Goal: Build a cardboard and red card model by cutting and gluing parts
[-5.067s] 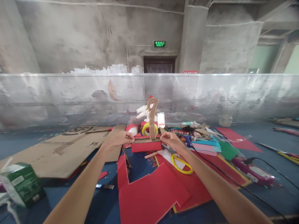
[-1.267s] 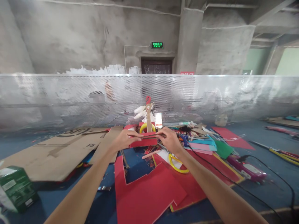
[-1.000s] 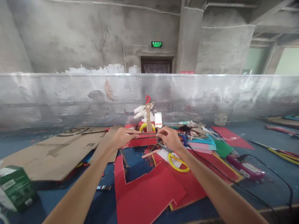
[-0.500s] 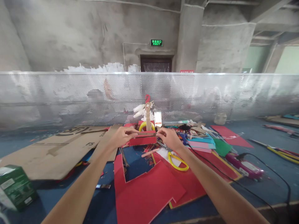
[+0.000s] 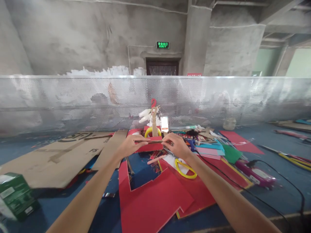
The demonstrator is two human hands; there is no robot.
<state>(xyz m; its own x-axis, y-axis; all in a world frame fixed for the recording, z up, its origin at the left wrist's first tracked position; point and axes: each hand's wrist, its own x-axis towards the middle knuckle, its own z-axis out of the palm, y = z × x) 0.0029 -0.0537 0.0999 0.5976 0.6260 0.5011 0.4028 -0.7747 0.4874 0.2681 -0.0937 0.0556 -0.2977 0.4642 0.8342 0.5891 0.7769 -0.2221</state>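
Note:
My left hand and my right hand pinch opposite ends of a red cardboard strip, held level above the table. Its long upper edge shows brown, and the fingertips hide both ends. Just behind it are a ring of yellow tape and an upright brown cardboard hook shape. Below my right hand lie scissors with yellow handles. A large cut sheet of red card lies nearer to me, between my forearms.
Brown cardboard sheets and a green box are on the left. A lit phone stands behind the hands. Paper scraps, a blue glue gun, a corded purple device and long yellow-handled tool lie on the right.
The strip has turned in my hands, with its red face now narrower. My left hand has shifted slightly right, its fingers further along the edge. My right hand stays nearly in place.

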